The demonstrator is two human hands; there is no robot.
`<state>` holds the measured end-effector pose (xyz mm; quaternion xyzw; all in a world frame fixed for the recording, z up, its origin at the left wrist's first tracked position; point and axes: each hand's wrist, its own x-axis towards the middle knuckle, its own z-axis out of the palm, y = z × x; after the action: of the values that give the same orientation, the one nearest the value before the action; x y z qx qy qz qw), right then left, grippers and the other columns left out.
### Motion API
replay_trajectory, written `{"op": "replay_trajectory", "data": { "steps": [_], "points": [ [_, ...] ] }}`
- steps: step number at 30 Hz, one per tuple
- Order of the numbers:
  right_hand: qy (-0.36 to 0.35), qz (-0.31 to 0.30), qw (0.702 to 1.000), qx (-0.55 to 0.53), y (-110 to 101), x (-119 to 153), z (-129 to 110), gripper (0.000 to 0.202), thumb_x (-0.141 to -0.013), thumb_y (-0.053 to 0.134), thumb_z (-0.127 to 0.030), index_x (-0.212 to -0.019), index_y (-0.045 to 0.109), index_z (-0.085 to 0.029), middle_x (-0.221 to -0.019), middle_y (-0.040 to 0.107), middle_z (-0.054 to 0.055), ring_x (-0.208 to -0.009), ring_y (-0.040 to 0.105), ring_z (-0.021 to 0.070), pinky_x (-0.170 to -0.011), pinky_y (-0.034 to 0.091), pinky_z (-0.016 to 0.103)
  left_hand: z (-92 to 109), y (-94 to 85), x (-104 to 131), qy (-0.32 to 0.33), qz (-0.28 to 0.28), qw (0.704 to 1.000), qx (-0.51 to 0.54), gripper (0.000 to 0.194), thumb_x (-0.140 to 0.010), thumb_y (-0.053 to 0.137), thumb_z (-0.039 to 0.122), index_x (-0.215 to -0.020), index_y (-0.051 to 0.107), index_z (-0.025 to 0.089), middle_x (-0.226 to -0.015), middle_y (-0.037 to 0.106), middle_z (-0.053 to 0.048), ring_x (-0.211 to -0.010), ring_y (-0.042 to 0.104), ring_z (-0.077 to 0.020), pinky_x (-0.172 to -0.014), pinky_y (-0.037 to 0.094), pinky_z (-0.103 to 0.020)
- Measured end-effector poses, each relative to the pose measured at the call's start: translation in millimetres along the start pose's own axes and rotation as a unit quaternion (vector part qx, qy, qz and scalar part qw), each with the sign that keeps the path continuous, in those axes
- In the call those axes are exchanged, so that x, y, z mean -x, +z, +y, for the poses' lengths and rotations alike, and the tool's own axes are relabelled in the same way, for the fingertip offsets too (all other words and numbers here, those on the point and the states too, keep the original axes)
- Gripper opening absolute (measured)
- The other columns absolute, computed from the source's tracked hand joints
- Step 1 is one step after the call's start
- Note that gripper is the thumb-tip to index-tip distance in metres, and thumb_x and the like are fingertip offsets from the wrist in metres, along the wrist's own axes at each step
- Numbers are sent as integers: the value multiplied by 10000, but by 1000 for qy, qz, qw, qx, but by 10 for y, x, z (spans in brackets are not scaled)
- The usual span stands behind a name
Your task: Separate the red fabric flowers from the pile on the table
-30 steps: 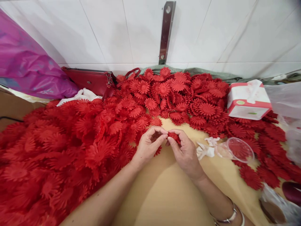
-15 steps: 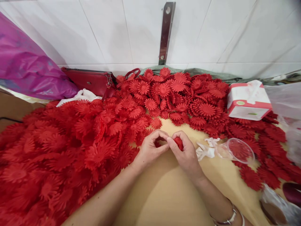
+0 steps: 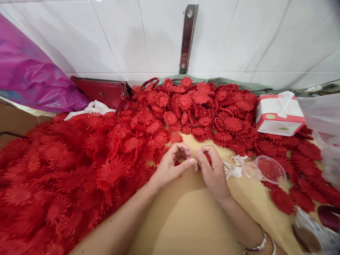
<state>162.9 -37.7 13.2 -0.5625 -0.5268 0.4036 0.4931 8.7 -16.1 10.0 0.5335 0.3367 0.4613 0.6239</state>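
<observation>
My right hand (image 3: 213, 170) is closed, with a small red artificial flower piece (image 3: 208, 158) pinched between its thumb and curled fingers; most of the piece is hidden. Just left of it, my left hand (image 3: 174, 163) has its fingers loosely curled and its thumb stretched toward the right fingertips, with a gap between thumb and fingers. A bit of red shows in that gap, but I cannot tell whether the hand holds it. Both hands are over the tan tabletop (image 3: 183, 216). A large heap of red fabric-like flowers (image 3: 111, 173) lies beside my left forearm.
More red flower pieces (image 3: 202, 97) are piled along the tiled wall. At right are a tissue box (image 3: 281, 113), a clear plastic cup (image 3: 271, 170) and crumpled tissue (image 3: 233, 170). A red handbag (image 3: 99, 92) and a purple bag (image 3: 34, 71) stand at back left.
My hands have drawn slightly apart. The left thumb and fingers have opened from their pinch, while the right hand has shifted a little right with the red piece.
</observation>
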Motion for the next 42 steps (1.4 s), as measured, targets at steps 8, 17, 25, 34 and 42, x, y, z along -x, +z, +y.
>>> {"op": "replay_trajectory", "data": {
  "steps": [8,17,25,34,42],
  "points": [
    [-31,-5,998,60,31,24,9,250,-1013,475,-473,-927,482,-238,-764,540,-29,-667,519,138,-671,453,278,29,5,-1,-8,10,999,-50,348,-940,620,519,-987,595,175,-897,593,-22,-853,560,-152,-797,445,-265],
    [-172,-12,964,203,100,20,228,507,-929,614,-392,-1348,402,-201,-1219,611,162,-1068,652,295,-922,553,485,2,-11,-11,-36,-16,994,-102,353,-868,709,495,-902,640,150,-803,584,-3,-720,506,-132,-691,419,-251],
    [-321,54,913,248,77,-15,81,630,-902,678,-241,-1466,398,-214,-1351,495,180,-1306,498,312,-1072,495,544,21,-15,-80,-31,91,995,16,366,-816,770,498,-808,618,166,-796,615,7,-778,543,-132,-768,453,-245],
    [-320,72,909,257,23,-46,59,333,-935,682,-228,-1265,641,-219,-1143,645,118,-1101,602,264,-1012,512,484,-41,-54,-75,-31,70,997,28,339,-784,818,478,-797,681,167,-776,663,5,-726,563,-117,-754,469,-248],
    [-274,39,945,174,25,-43,77,242,-935,679,-204,-1169,704,-255,-1087,686,79,-1060,652,230,-958,562,435,-42,-85,-72,-14,64,998,8,299,-775,830,453,-774,732,171,-843,705,-16,-811,613,-145,-845,496,-283]
  ]
}}
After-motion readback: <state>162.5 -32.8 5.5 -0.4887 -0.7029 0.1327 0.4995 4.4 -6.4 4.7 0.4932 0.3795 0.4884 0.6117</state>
